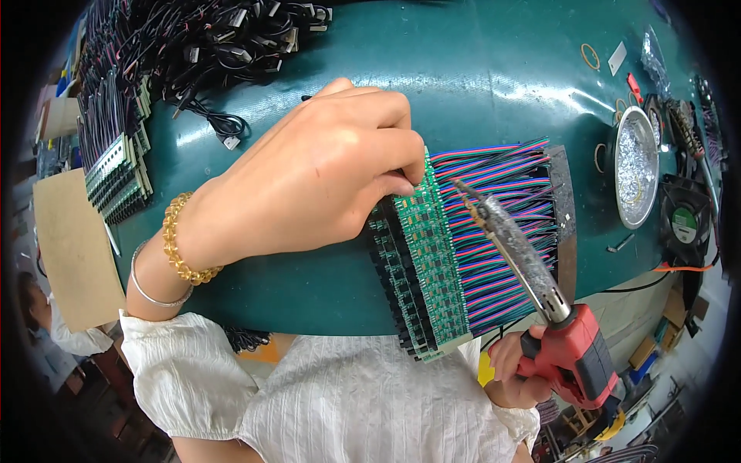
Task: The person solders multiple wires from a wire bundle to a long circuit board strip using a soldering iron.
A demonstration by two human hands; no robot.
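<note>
My left hand [324,170] reaches across to the upper end of a green circuit board panel [436,262]. Its fingers are pinched together at the board's edge, and what they hold is hidden behind them. Rows of small parts cover the panel, and a dark slotted strip [397,278] runs down its left side. Coloured ribbon wires [502,231] spread from the panel's right side. In my right hand [513,370] is a red and black soldering gun [583,355]. Its metal tip points up and left, over the wires close to the board.
Black USB cables [239,46] lie heaped at the far left, above wired boards [120,174] and a cardboard piece [77,247]. At the right stand a metal bowl [637,170] of silvery bits and a black fan [687,220]. A dark bar [566,224] lies across the wire ends.
</note>
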